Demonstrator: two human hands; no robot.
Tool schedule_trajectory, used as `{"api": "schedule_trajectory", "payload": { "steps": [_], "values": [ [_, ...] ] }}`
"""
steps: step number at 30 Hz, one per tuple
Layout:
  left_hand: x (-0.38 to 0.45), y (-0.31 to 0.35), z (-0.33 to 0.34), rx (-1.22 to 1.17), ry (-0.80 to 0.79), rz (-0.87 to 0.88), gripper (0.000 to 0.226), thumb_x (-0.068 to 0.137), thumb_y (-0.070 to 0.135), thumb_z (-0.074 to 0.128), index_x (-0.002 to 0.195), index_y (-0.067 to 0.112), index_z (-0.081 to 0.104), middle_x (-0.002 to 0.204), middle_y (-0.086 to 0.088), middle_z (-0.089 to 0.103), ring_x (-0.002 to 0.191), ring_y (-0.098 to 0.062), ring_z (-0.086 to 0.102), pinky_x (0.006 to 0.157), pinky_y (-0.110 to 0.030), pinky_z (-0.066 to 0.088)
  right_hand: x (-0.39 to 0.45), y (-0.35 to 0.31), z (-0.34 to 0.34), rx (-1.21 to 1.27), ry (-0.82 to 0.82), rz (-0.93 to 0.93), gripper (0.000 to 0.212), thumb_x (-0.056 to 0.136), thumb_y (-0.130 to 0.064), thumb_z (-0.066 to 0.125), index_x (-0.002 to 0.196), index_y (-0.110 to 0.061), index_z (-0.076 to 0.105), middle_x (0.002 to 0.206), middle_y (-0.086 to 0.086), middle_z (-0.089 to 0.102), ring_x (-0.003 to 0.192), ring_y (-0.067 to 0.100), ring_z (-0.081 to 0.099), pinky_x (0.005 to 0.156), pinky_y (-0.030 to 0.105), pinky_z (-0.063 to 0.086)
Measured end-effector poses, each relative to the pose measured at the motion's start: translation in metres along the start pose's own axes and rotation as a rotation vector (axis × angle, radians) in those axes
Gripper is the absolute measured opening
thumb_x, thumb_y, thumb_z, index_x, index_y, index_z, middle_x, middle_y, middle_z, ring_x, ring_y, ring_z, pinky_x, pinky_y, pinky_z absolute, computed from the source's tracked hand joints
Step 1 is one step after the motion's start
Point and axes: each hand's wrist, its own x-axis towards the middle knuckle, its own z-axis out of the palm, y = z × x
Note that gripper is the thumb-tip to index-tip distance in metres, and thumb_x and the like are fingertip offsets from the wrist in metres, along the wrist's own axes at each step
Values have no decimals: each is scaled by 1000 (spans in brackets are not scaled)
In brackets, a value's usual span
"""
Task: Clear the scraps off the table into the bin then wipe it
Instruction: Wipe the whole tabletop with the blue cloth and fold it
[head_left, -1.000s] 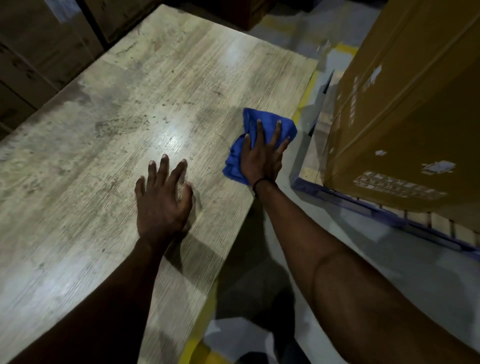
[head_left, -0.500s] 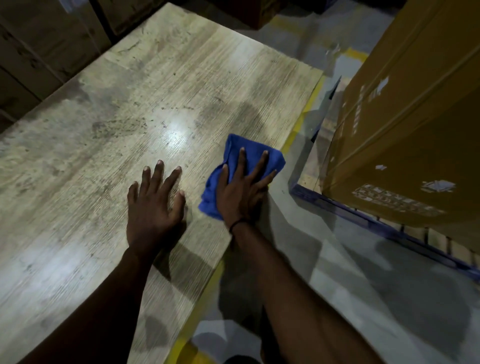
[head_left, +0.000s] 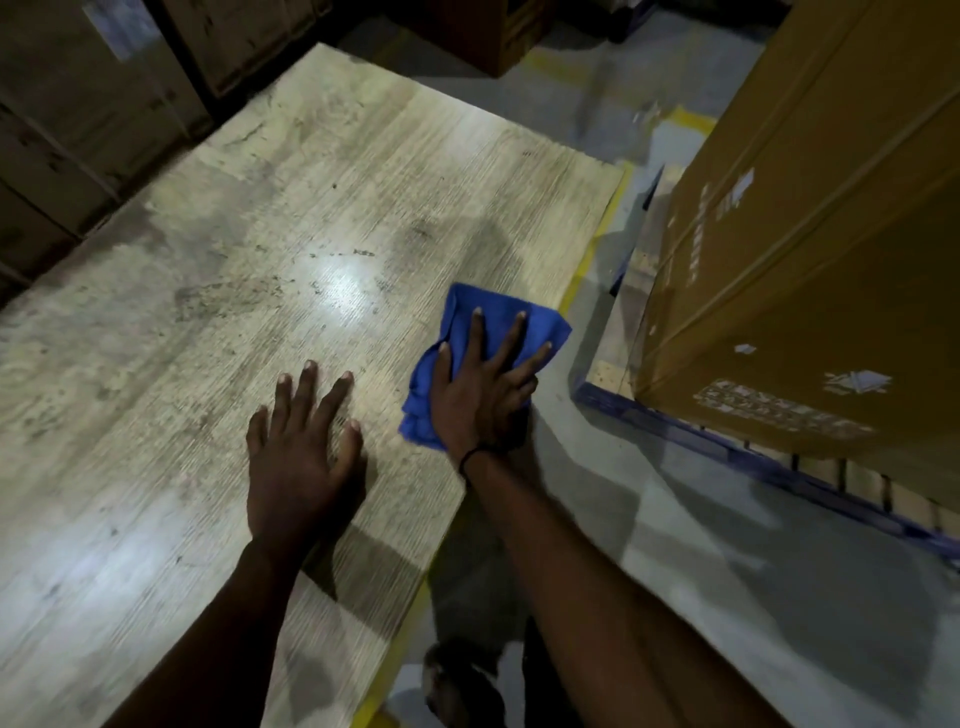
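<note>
Cloth (head_left: 470, 332), blue, folded, lies flat on the table (head_left: 260, 249) at its right edge, a bit hanging past the edge by the look of it. Right hand (head_left: 483, 384) presses on top of it, fingers straight and spread, not curled round it. Left hand (head_left: 298, 447) flat on the bare table just beside the cloth, fingers spread, holding nothing, looks like bracing. Hands are apart, not touching

No scraps visible on the table, no bin in view, so scrap step is likely done; step in hand is the wipe. Table shows dark smudges and specks around the middle and left, glare patch in the centre

Next move probably calls for pushing the cloth leftward and away over the smudged part, keeping flat palm pressure, and lifting the left hand out of the path

Beyond the table: grey floor with yellow line, big cardboard box (head_left: 810, 249) on a pallet, well apart
</note>
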Motion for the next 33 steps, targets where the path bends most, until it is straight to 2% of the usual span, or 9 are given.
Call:
{"api": "schedule_trajectory", "payload": {
  "steps": [3, 7, 11, 16, 20, 24, 27, 31, 33],
  "values": [
    [-2, 2, -2, -9, -1, -1, 62, 102, 52, 34, 163, 40, 34, 176, 4, 17, 163, -25, 13, 128, -56, 15, -39, 1, -6, -45, -35, -37, 66, 103, -63, 33, 164, -38, 25, 174, 13, 7, 155, 56, 2, 109, 58, 35],
    [-1, 1, -2, -20, -23, -10, 62, 102, 50, 34, 163, 41, 31, 176, 5, 15, 164, -24, 10, 128, -56, 14, -70, -4, -10, -28, -47, -24, 66, 103, -63, 35, 164, -40, 22, 175, 10, 6, 156, 54, 2, 113, 62, 33],
    [-1, 2, 1, 28, -52, -21, 63, 103, 50, 30, 164, 38, 30, 176, 0, 15, 163, -28, 12, 126, -57, 17, -97, -3, -10, 13, -85, 2, 65, 103, -62, 29, 164, -44, 15, 175, 5, -3, 158, 48, -8, 110, 59, 42],
    [1, -4, 0, -7, -102, 6, 63, 106, 52, 26, 167, 37, 22, 178, -1, 6, 164, -28, 3, 127, -60, 14, -122, -9, -12, -16, -70, -2, 65, 104, -62, 27, 165, -44, 12, 175, 6, -1, 158, 49, -3, 111, 61, 43],
    [19, -6, 2, -33, -146, 81, 63, 106, 52, 26, 168, 38, 17, 178, 0, 2, 164, -26, -1, 129, -58, 10, -95, -14, -8, -23, -29, 44, 63, 104, -63, 25, 164, -45, 14, 175, 6, -3, 158, 49, -1, 113, 59, 38],
    [68, 2, 11, -41, -154, 231, 62, 108, 49, 26, 168, 30, 22, 177, -6, 7, 163, -34, 5, 127, -60, 12, -39, -17, 1, 23, 37, 107, 61, 103, -62, 33, 161, -40, 33, 174, 10, 11, 154, 52, 16, 110, 60, 38],
    [104, 15, 20, -42, -182, 270, 62, 109, 50, 25, 168, 29, 23, 177, -8, 7, 163, -35, 3, 127, -60, 9, 17, -13, 7, 11, 47, 153, 63, 101, -64, 31, 160, -40, 35, 173, 11, 15, 152, 55, 21, 107, 61, 40],
    [138, 30, 26, -17, -200, 285, 65, 107, 52, 19, 167, 27, 25, 176, -12, 12, 162, -40, 8, 126, -62, 13, 80, -2, 0, 58, -48, 78, 63, 105, -60, 35, 163, -39, 25, 175, 11, 2, 154, 56, 6, 114, 66, 30],
    [149, 36, 27, -15, -207, 285, 67, 107, 54, 17, 167, 26, 25, 176, -12, 13, 161, -40, 9, 126, -63, 14, 91, 0, 0, 67, -60, 75, 63, 105, -60, 35, 163, -39, 25, 175, 11, 1, 154, 56, 3, 114, 67, 31]
  ]
}}
